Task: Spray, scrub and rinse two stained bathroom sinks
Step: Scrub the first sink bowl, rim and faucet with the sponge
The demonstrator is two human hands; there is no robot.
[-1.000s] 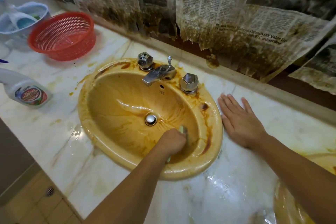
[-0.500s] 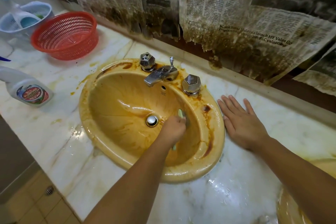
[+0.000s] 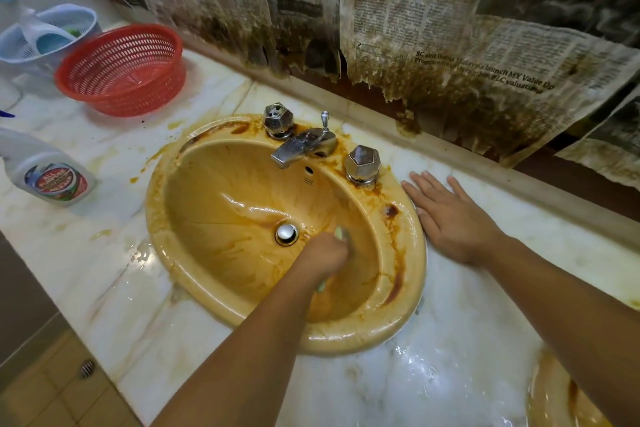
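Note:
A yellow sink (image 3: 162,218) streaked with brown stains sits in the marble counter, wet inside. My left hand (image 3: 323,256) is down in the bowl just right of the chrome drain (image 3: 286,234), gripping a pale green sponge (image 3: 341,232) that pokes out above and below my fist and presses on the basin wall. My right hand (image 3: 453,218) lies flat on the counter beside the sink's right rim, fingers straight. The rim of a second stained sink (image 3: 550,402) shows at the bottom right corner.
A chrome faucet (image 3: 301,147) with two knobs stands at the sink's back. At left are an all-purpose spray bottle (image 3: 48,173), a red basket (image 3: 121,69) and a blue basket (image 3: 45,35). Stained newspaper (image 3: 415,28) covers the wall. The counter (image 3: 450,357) is wet.
My left hand with the sponge has slid from the bowl's front right up toward the drain. My right hand has stayed flat on the counter.

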